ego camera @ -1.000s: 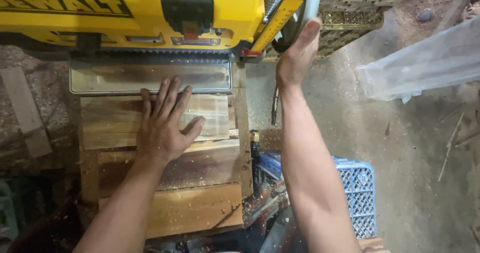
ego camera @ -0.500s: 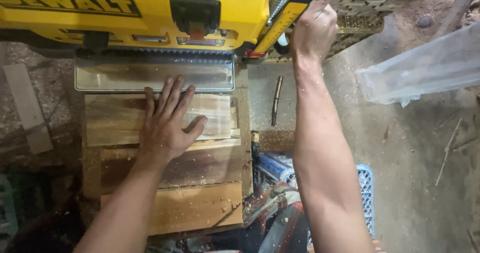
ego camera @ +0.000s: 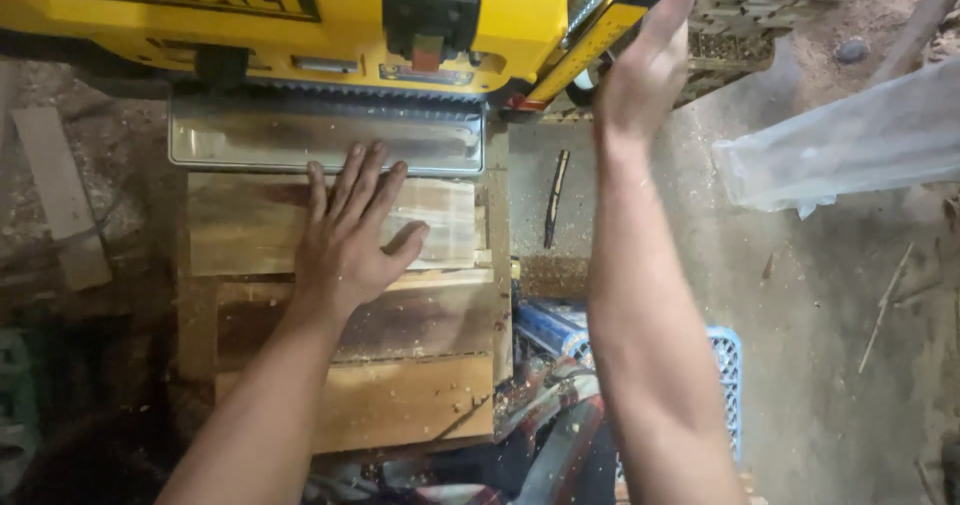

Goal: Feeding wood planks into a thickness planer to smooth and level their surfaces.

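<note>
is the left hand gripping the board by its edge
No, the left hand lies flat, fingers spread, on top of the board in front of the yellow planer.

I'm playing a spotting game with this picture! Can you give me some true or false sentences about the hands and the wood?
1. The left hand lies flat on a wooden board. True.
2. The right hand grips a hammer. False: it holds no tool and is raised beside the yellow machine.
3. The board lies in front of the machine's metal tray. True.
4. A blue crate stands on top of the machine. False: it sits low down, by the right forearm.
5. The left fingers are curled into a fist. False: they are spread out, tips at the tray's edge.
</note>
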